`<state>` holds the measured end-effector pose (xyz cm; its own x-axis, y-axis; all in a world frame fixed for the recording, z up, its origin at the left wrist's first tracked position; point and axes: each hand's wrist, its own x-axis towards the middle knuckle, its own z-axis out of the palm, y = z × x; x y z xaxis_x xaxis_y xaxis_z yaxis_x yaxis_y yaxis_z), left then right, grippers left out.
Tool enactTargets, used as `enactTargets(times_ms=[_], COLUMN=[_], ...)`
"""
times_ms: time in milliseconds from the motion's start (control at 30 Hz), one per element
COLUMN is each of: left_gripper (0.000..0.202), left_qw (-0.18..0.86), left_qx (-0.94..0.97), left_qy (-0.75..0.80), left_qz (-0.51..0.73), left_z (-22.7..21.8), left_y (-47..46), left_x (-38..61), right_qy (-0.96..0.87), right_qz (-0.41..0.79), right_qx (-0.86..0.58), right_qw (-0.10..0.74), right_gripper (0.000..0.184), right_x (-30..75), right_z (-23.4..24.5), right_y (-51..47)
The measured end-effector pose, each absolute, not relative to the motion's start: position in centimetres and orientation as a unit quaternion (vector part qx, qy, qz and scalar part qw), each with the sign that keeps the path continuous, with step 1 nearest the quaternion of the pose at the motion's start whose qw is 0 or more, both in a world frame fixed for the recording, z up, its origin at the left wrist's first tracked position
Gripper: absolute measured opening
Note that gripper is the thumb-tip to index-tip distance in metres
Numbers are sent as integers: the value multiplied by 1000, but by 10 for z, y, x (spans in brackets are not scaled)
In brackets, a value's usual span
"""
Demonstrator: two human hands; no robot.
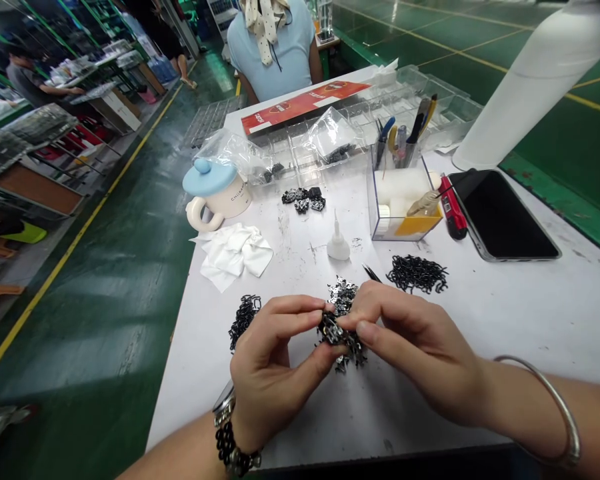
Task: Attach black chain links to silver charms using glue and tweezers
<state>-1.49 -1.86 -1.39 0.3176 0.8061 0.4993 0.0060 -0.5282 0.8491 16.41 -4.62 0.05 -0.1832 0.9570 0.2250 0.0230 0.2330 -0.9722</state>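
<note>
Between thumb and fingers, my left hand (280, 360) pinches a small black part with metal pieces (331, 329). My right hand (420, 347) reaches in from the other side, its index fingertip touching that part and its thumb close by. Whether the right fingertips hold a tiny piece is too small to tell. Under and behind the fingers lies a heap of small silver metal pieces (343, 293). Black curved pieces (417, 273) form a pile to the right, and another pile of black pieces (244, 317) sits left, partly behind my left hand. Tweezers (371, 273) show behind my right knuckles.
A white nozzle bottle (338, 243) stands mid-table. Around it are crumpled tissue (235, 253), a lidded mug (217, 193), finished-looking black parts (305, 199), a clear tool box (405, 200), a red cutter (453, 207) and a phone (505, 213). Behind plastic trays (300, 153) sits a person (275, 53).
</note>
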Motion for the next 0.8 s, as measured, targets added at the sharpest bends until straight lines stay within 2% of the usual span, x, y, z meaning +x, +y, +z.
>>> enactTargets(times_ms=[67, 267, 567, 800], left_gripper=[43, 40, 40, 36], left_qw=[412, 423, 493, 529], left_qx=[702, 686, 611, 551], left_qy=[275, 322, 409, 437], left_qz=[511, 497, 465, 474], left_z=[-14, -11, -8, -1], left_y=[-18, -19, -23, -23], left_x=[-15, -18, -15, -8], right_qy=[-656, -709, -801, -815], right_qz=[410, 313, 68, 29], right_qx=[-367, -324, -358, -373], right_qw=[517, 542, 476, 442], right_gripper=[14, 32, 32, 28], right_x=[165, 165, 161, 157], right_z=[1, -4, -8, -6], right_y=[-48, -50, -48, -47])
